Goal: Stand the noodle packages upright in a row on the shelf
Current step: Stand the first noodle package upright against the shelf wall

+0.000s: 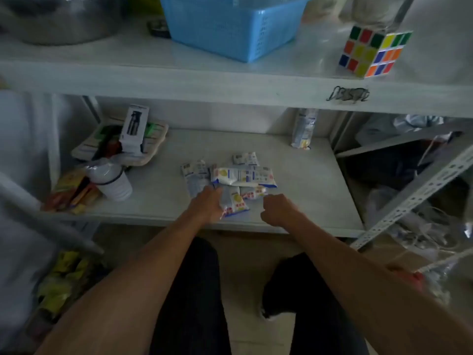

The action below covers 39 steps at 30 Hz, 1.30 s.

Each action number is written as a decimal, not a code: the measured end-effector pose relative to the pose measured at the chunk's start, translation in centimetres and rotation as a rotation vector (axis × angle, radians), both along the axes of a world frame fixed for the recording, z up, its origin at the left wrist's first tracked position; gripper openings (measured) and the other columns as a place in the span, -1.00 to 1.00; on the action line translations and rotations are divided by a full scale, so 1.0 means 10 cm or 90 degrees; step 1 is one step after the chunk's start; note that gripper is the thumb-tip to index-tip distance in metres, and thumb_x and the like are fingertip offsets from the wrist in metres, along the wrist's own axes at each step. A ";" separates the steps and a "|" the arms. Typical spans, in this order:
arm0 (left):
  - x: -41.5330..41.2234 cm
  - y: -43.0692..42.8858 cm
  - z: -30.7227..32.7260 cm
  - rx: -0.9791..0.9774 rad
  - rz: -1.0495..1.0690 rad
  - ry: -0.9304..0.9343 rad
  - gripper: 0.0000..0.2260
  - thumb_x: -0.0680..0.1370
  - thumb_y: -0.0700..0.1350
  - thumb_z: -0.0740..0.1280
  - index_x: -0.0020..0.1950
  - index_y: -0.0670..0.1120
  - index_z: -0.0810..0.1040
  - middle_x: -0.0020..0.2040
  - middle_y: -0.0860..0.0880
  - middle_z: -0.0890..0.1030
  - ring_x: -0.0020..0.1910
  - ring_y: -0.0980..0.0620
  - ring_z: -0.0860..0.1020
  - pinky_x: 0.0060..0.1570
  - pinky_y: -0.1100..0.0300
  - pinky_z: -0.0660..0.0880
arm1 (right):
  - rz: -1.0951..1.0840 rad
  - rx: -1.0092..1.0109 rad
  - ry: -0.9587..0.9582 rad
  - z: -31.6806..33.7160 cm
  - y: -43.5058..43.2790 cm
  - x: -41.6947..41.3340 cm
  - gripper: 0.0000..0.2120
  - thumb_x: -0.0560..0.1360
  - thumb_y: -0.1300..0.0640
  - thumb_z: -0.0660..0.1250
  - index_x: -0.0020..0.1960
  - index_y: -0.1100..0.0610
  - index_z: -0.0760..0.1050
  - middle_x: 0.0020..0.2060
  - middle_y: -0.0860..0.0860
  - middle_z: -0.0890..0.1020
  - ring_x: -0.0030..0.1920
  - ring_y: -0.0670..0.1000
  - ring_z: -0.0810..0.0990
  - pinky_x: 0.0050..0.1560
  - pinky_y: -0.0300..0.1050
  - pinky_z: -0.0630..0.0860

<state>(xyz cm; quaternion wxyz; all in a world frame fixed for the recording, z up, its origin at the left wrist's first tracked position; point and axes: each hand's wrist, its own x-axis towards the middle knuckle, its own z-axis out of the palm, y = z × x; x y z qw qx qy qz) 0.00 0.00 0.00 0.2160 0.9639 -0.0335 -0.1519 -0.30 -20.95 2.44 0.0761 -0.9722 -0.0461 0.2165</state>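
Several white, blue and yellow noodle packages lie flat in a loose pile (243,175) in the middle of the lower shelf (307,201). One noodle package (303,129) stands upright against the back wall at the right. My left hand (207,203) is at the front of the pile, with its fingers closed on the nearest noodle package (235,204), which lies near the shelf's front edge. To the right of that package, my right hand (277,208) hovers with its fingers curled in. Nothing shows in it.
On the lower shelf's left side are a white plastic jar (112,183), a small box on flat packs (133,129) and orange wrappers (71,193). The upper shelf holds a blue basket (230,26) and a puzzle cube (371,51). A slanted metal rail (422,190) stands at the right.
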 end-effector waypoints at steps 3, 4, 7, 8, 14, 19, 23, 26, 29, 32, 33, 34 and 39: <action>0.42 -0.03 -0.20 -0.105 0.099 -0.039 -0.38 0.59 -0.22 0.29 0.62 0.05 0.22 0.34 -0.36 0.47 0.17 -0.30 0.59 0.11 -0.03 0.55 | -0.065 0.055 -0.058 -0.30 0.04 0.40 -0.48 0.48 0.10 0.33 0.43 0.11 0.39 0.39 0.17 0.44 0.38 0.21 0.45 0.34 0.04 0.46; 0.55 -0.06 -0.29 -0.147 0.145 -0.048 -0.40 0.61 -0.20 0.29 0.62 0.06 0.22 0.36 -0.34 0.49 0.20 -0.28 0.59 0.15 -0.01 0.55 | -0.079 0.048 -0.084 -0.40 0.07 0.54 -0.39 0.47 0.08 0.36 0.48 0.07 0.31 0.45 0.16 0.36 0.43 0.21 0.37 0.38 0.07 0.40; 0.90 -0.13 -0.55 -0.292 0.285 -0.049 -0.51 0.65 -0.06 0.30 0.58 0.07 0.31 0.42 -0.15 0.53 0.31 -0.17 0.56 0.24 0.04 0.52 | -0.084 0.021 -0.126 -0.74 0.12 0.94 -0.21 0.47 0.00 0.39 0.59 0.02 0.10 0.59 0.11 0.08 0.56 0.18 0.13 0.48 0.15 0.26; 0.97 -0.15 -0.60 -0.305 0.311 -0.048 -0.54 0.65 -0.02 0.30 0.56 0.05 0.33 0.42 -0.12 0.53 0.32 -0.17 0.55 0.23 0.04 0.50 | -0.085 0.024 -0.130 -0.86 0.11 1.01 -0.20 0.47 0.00 0.39 0.59 0.00 0.08 0.60 0.09 0.05 0.58 0.18 0.09 0.50 0.18 0.23; 1.17 -0.15 -0.81 -0.409 0.452 -0.117 -0.78 0.57 -0.05 0.40 0.18 -0.09 0.52 0.17 -0.17 0.65 0.08 -0.17 0.62 -0.09 0.12 0.50 | -0.110 0.106 -0.245 -1.29 0.05 1.18 -0.19 0.37 0.00 0.43 0.53 -0.03 0.14 0.54 0.03 0.17 0.55 0.14 0.14 0.44 0.22 0.26; 1.13 -0.41 -0.55 -0.717 0.483 -0.158 -0.81 0.49 -0.37 0.38 -0.10 -0.08 0.51 0.03 -0.24 0.63 -0.25 -0.06 0.58 -0.40 0.24 0.52 | -0.227 0.293 -0.277 -1.36 0.13 1.18 -0.18 0.30 0.02 0.35 0.53 -0.07 0.19 0.52 -0.06 0.28 0.50 0.14 0.24 0.37 0.23 0.28; 0.89 -0.61 -0.41 -0.991 0.386 -0.112 -0.75 0.46 -0.44 0.41 -0.06 -0.11 0.52 -0.03 -0.21 0.63 -0.12 -0.10 0.63 -0.27 0.16 0.60 | -0.163 0.291 -0.399 -1.23 0.14 1.18 -0.36 0.35 0.04 0.42 0.42 -0.12 0.41 0.31 -0.06 0.56 0.34 0.06 0.50 0.22 0.10 0.32; 0.79 -0.67 -0.36 -1.121 0.268 -0.116 -0.73 0.52 -0.39 0.41 0.13 -0.12 0.51 0.04 -0.17 0.69 0.00 -0.12 0.66 -0.14 0.13 0.62 | -0.159 0.331 -0.467 -1.08 -0.04 1.15 -0.57 0.43 0.07 0.44 0.29 -0.06 0.56 0.07 0.01 0.72 0.13 0.12 0.68 0.11 0.05 0.48; 0.77 -0.61 -0.36 -1.025 0.187 -0.149 -0.60 0.54 -0.19 0.46 0.31 0.11 0.48 0.18 -0.11 0.69 0.11 -0.02 0.68 -0.06 0.21 0.60 | -0.223 0.519 -0.458 -0.85 -0.18 1.08 -0.69 0.44 0.09 0.43 0.18 0.01 0.60 -0.15 -0.01 0.72 -0.10 0.06 0.71 -0.17 -0.03 0.65; 0.79 -0.54 -0.43 -0.789 0.216 -0.065 -0.47 0.48 -0.07 0.51 0.39 0.16 0.40 0.25 0.00 0.60 0.08 0.15 0.66 -0.13 0.33 0.58 | -0.291 0.669 -0.393 -0.69 -0.35 1.05 -0.68 0.43 0.16 0.41 0.18 0.07 0.55 -0.09 -0.02 0.69 -0.06 0.05 0.71 -0.24 -0.26 0.63; 0.80 -0.54 -0.45 -0.715 0.195 -0.009 -0.48 0.48 -0.01 0.50 0.39 0.11 0.42 0.26 0.03 0.60 0.06 0.16 0.65 -0.13 0.33 0.55 | -0.294 0.737 -0.358 -0.65 -0.39 1.04 -0.67 0.45 0.20 0.42 0.20 0.12 0.51 -0.03 0.02 0.69 -0.02 0.06 0.71 -0.14 -0.18 0.65; 0.80 -0.56 -0.47 -0.665 0.163 0.045 -0.51 0.48 0.04 0.50 0.37 0.05 0.47 0.24 0.03 0.63 0.03 0.17 0.66 -0.13 0.34 0.52 | -0.296 0.817 -0.314 -0.63 -0.41 1.03 -0.67 0.47 0.24 0.43 0.21 0.18 0.48 0.01 0.07 0.70 0.01 0.08 0.70 -0.06 -0.06 0.67; 0.78 -0.67 -0.58 -0.702 0.127 0.121 -0.77 0.48 -0.03 0.53 0.12 0.01 0.67 0.00 0.03 0.78 -0.04 0.08 0.75 -0.12 0.28 0.63 | -0.275 0.951 -0.162 -0.60 -0.33 0.97 -0.70 0.54 0.34 0.37 0.26 0.31 0.47 0.07 0.23 0.71 0.01 0.15 0.72 -0.03 0.07 0.69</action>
